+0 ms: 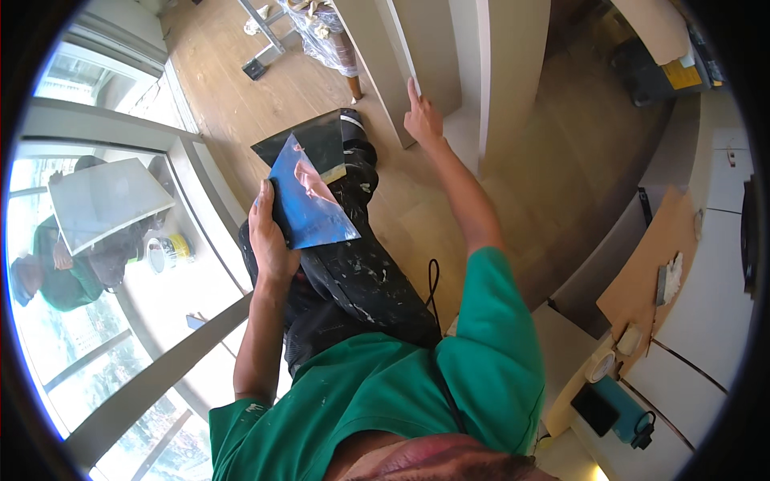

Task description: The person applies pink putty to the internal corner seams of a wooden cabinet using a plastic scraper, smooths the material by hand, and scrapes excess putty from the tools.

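My left hand (271, 240) grips the side edge of a flat blue plate (301, 216). A smear of pink, putty-like paste (313, 181) lies on the plate's face. My right hand (423, 120) reaches forward to an upright pale panel (377, 68). Its index finger is stretched out against the panel's narrow whitish edge, and the other fingers are curled, with no tool visible in them. A dark flat sheet (301, 143) sits beyond the blue plate, beside my paint-spotted trouser leg.
At the left is a window (112, 232) with reflections. A plastic-wrapped furniture leg (346, 68) and a metal frame (273, 36) stand ahead on the wooden floor (204, 56). To the right, a white surface bears a brown board (654, 248), a tape roll (600, 365) and a phone-like dark slab (595, 409).
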Motion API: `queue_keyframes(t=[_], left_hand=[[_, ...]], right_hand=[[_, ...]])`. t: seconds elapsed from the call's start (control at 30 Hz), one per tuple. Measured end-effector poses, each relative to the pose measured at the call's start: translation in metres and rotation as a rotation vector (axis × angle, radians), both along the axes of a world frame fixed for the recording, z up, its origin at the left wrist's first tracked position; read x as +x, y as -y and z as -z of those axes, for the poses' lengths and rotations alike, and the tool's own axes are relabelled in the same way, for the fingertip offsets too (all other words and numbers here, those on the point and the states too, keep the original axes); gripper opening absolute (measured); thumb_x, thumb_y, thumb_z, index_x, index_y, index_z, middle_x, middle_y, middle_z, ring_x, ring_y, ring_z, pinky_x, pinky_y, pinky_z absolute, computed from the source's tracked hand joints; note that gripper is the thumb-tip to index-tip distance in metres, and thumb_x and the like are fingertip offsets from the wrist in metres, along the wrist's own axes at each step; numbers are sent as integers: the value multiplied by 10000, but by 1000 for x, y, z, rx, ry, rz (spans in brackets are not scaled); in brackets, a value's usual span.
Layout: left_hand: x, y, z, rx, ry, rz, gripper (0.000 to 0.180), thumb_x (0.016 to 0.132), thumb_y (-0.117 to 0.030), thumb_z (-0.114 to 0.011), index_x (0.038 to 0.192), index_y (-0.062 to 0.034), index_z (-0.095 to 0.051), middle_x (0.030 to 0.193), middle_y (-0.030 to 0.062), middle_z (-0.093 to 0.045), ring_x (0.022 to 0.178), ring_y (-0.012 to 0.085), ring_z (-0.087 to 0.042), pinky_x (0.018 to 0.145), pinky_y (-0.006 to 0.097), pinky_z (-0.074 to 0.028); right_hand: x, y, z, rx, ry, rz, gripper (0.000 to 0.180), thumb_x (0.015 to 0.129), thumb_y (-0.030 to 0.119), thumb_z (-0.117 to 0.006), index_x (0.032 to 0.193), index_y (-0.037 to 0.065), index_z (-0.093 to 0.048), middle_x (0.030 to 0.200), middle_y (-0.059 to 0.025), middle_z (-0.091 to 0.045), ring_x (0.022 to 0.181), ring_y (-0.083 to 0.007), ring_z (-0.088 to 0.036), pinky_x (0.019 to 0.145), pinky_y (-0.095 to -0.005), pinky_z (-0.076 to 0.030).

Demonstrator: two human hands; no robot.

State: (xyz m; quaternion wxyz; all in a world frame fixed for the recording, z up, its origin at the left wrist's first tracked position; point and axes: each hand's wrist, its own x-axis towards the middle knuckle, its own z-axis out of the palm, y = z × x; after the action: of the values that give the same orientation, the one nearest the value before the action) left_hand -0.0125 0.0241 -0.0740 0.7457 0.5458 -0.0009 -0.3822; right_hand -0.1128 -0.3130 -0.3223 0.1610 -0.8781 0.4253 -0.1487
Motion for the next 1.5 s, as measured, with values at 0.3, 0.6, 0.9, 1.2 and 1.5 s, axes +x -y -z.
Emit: queue_keyframes(t=[0.3,0.6,0.9,1.2,1.5], left_hand=[[2,0,1,18,-13,-56,403,1027,-405,-545,1221,-52,-562,1049,82,-648,906,173,-667,810,331,-562],[3,2,0,18,-23,-41,450,1033,-413,-531,1312,-60,-538,1086,68,-636,923,158,-653,802,308,-555],[-1,9,-10,-12,10,-3,500,1056,-393,-488,1403,-33,-492,1200,66,-617,950,123,-632,807,271,-532],[-2,11,-10,-33,-14,17,398,1041,-431,-496,1223,-82,-558,1030,83,-652,877,183,-676,780,340,-569],[4,6,-3,-90,-46,27,366,1045,-421,-497,1209,-102,-569,1059,55,-639,929,163,-658,814,326,-548]], right_hand=[[0,10,43,22,-95,51,979,806,67,-618,1605,271,-91,1034,-275,-688,860,-432,-702,758,-506,-595],[-42,-6,107,190,-121,87,1014,778,18,-590,1604,318,-84,954,-289,-686,795,-460,-682,704,-547,-562],[-78,-28,189,240,-159,232,901,795,58,-593,1595,161,-192,913,-215,-711,823,-376,-709,729,-475,-564],[-49,-44,186,1293,969,585,891,806,53,-563,1605,97,-169,686,-30,-535,485,-103,-454,423,-265,-346],[-8,-17,174,1287,1134,714,921,744,24,-557,1572,91,-159,632,-40,-505,460,-126,-445,388,-260,-328]])
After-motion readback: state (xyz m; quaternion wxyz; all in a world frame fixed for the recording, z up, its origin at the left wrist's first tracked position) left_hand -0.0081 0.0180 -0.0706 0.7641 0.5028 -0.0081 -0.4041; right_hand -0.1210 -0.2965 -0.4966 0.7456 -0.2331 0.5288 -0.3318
